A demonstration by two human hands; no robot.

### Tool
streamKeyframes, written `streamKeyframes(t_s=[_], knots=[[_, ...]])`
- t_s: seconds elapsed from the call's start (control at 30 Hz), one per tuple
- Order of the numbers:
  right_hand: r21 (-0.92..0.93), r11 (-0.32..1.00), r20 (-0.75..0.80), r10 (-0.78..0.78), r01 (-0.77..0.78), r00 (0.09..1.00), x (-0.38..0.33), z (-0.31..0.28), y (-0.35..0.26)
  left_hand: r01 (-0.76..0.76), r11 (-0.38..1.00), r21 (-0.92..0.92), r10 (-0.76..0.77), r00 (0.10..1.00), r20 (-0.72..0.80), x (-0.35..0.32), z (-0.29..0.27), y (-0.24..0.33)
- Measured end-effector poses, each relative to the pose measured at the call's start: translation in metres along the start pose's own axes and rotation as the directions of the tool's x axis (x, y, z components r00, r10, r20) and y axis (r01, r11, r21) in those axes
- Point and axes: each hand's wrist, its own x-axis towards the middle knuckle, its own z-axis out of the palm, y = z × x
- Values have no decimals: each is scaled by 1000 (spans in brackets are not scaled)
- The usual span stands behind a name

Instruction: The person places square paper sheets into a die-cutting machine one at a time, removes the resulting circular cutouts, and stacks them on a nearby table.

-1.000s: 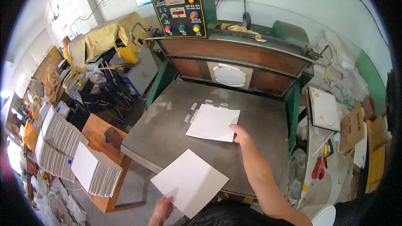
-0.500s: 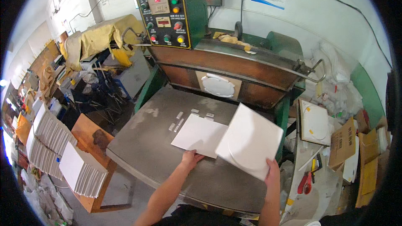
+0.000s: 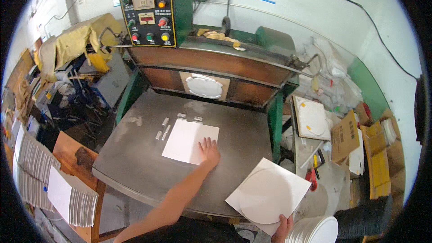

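A white square sheet (image 3: pixel 184 141) lies flat on the grey bed of the press (image 3: pixel 130 153), against several small light blocks (image 3: pixel 182 116) at its far and left sides. My left hand (image 3: pixel 209 151) rests on the sheet's right part, fingers spread and holding nothing. In my right hand (image 3: pixel 282 228) is a second white square board (image 3: pixel 274 189), gripped at its near corner. A large round outline is cut or pressed into this board. It hangs tilted over the bed's front right edge, above a stack of white discs (image 3: pixel 325 231).
The press's raised brown plate (image 3: pixel 157 78) carries a round white die (image 3: pixel 204 86). A control box (image 3: pixel 148 13) stands at its far left. White sheets are stacked (image 3: pixel 83 204) on a wooden stand at left. Red-handled scissors (image 3: pixel 311 181) and cartons (image 3: pixel 345 137) lie at right.
My right hand has carried the round-marked board toward me, off the flat sheet. My left hand has moved from the sheet's near edge onto its top, fingers now spread. The view has shifted right.
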Motion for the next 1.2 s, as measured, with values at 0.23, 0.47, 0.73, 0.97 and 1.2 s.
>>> streamKeyframes(t_s=[0.23, 0.47, 0.73, 0.97, 1.2], knots=[[698, 703, -91, 270, -132, 959, -68, 11, -84, -21, 993, -119, 16, 999, -39, 7, 18, -9], [750, 627, -94, 415, -210, 905, -116, 10, -42, -168, 366, -915, 360, 933, -27, -58, -68, -8], [839, 486, 13, 431, -245, 902, -149, 6, -15, 303, 284, -910, 763, 503, 406, -213, -196, 16], [877, 372, 121, 444, -305, 888, -171, -15, 69, 428, 420, -800, 584, 548, 599, -243, -116, 28], [855, 253, 302, 466, -452, 832, -177, -57, 126, -122, 495, -860, 510, 842, 174, -309, -133, 87]])
